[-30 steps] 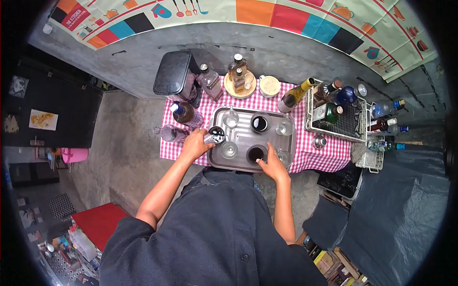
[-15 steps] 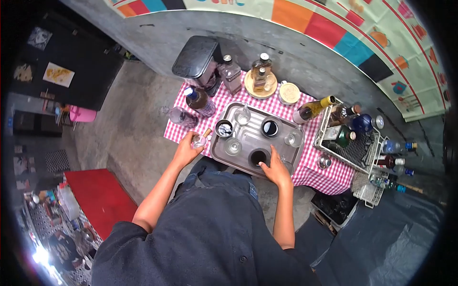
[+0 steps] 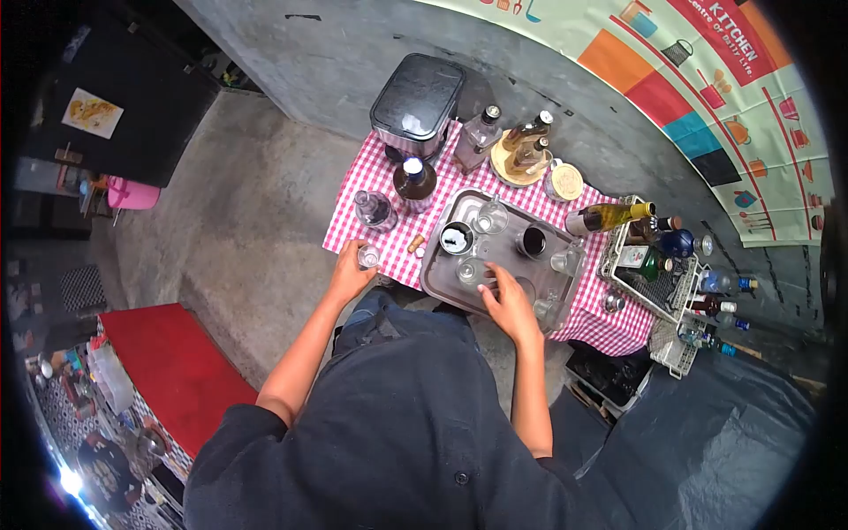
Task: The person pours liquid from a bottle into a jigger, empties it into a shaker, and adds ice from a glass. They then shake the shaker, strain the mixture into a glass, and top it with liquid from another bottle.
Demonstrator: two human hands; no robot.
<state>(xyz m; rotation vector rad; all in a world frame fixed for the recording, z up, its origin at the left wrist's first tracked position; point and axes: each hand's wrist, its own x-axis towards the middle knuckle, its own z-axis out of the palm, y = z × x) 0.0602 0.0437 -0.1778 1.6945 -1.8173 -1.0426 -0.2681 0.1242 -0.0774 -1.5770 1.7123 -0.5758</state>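
My left hand (image 3: pixel 352 271) is closed around a small clear glass (image 3: pixel 368 256) at the front left edge of the checked cloth. My right hand (image 3: pixel 511 306) reaches over the front of the brown tray (image 3: pixel 452 290), thumb and fingers at the right side of a clear glass (image 3: pixel 472 272). Also on the tray are a dark-rimmed cup (image 3: pixel 456 238), a clear glass jug (image 3: pixel 490 217), a cup of dark liquid (image 3: pixel 533 241) and more clear glasses at the right. A cork (image 3: pixel 416 243) lies between the tray and my left hand.
A dark-liquid bottle (image 3: pixel 414 184) and an upright clear vessel (image 3: pixel 374 212) stand left of the tray. Behind are a lidded black bin (image 3: pixel 417 102) and bottles on a round wooden board (image 3: pixel 504 168). To the right, a yellow-necked bottle (image 3: pixel 609 216) stands by a wire basket (image 3: pixel 658 291) of bottles.
The view has shifted, so the table appears farther right. My right hand has gone from the dark cup at the tray's front to the clear glass left of it. My left hand still holds the small glass.
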